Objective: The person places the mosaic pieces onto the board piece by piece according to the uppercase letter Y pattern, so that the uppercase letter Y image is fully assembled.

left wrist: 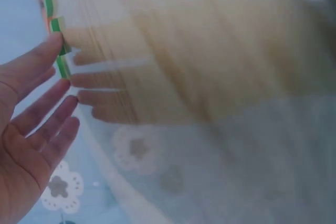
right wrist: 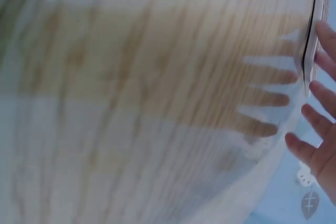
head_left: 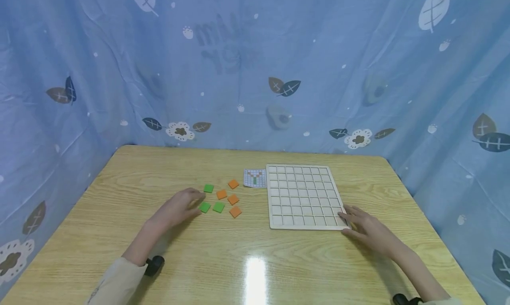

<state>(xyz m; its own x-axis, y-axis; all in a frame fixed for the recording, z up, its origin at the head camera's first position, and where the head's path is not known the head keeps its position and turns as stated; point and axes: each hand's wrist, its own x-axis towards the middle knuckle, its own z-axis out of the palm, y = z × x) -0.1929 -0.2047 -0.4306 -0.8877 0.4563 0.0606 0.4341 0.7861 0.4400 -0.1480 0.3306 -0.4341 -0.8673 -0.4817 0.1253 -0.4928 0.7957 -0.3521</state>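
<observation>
My left hand (head_left: 177, 210) hovers low at the left of a loose group of square tiles, its fingers loosely extended. Beside its fingertips lie a green tile (head_left: 205, 207) and another green tile (head_left: 209, 188); a third green tile (head_left: 218, 207) is just right of them. In the left wrist view, the thumb tip overlaps a green tile (left wrist: 56, 27). Several orange tiles (head_left: 233, 199) lie further right. A pale gridded board (head_left: 303, 192) lies flat right of centre. My right hand (head_left: 368, 230) is at its lower right edge, fingers spread, fingertips right at the rim (right wrist: 311, 40).
A small printed card (head_left: 254, 178) with a coloured grid pattern lies against the board's upper left side. Everything is on a wooden table (head_left: 159, 167). Blue curtain (head_left: 239, 97) with leaf and flower prints surrounds its back and sides.
</observation>
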